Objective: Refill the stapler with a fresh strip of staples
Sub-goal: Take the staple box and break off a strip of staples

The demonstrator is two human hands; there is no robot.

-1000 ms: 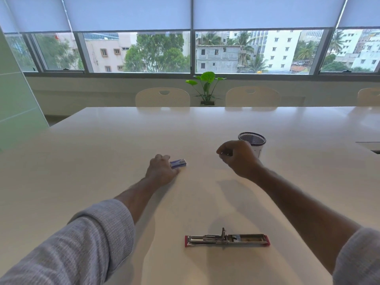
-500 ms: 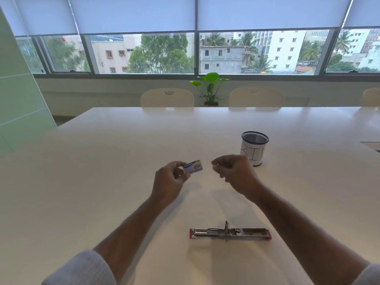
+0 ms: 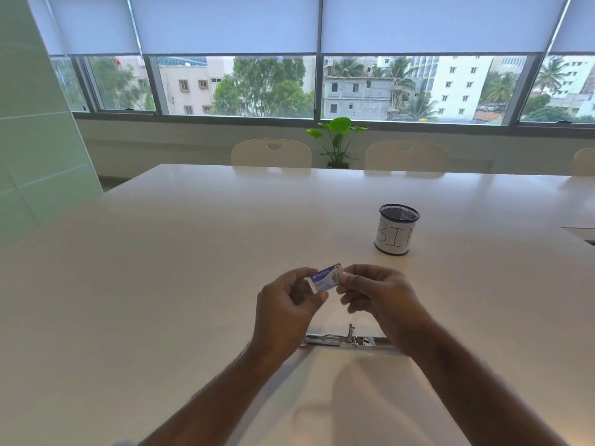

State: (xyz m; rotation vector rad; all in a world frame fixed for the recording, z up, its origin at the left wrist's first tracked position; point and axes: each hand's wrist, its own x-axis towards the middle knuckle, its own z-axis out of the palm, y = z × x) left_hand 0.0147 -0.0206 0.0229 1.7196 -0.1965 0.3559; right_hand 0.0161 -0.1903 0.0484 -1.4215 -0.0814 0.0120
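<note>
**Staple box held up for opening, stapler waiting below**

Bright meeting room: long white worktop (image 3: pixel 161 300), half-drawn blinds, windows onto trees and buildings, pale chairs and a potted plant (image 3: pixel 336 140) along the far side.

Both hands are raised above the worktop, close to the body. Left hand (image 3: pixel 285 312) holds a small blue-and-white staple box (image 3: pixel 325 280) by its near-left end, thumb under, fingers curled behind it, so the printed face tilts up toward the camera. Right hand (image 3: pixel 378 296) meets the box at its right end; its fingers (image 3: pixel 346 278) pinch or press there, the others loosely curled. Likely reason: left steadies, right works the end flap or slides the tray out. Whether the box is open yet, cannot tell; no strip of staples visible.

Stapler (image 3: pixel 346 339) lies flat on the worktop right below the hands, swung fully open, metal magazine channel facing up, its ends hidden behind the wrists. Laid out this way, a strip can presumably drop straight in without further handling.

Mesh cup (image 3: pixel 397 230) with a paper label reading "BIN" stands well apart, far right; probably for scrap, keeping the working patch tidy.

Judged stage: early-middle. Stapler open, staples not yet out of the box. Next calls for a careful pull, since strips break easily.
</note>
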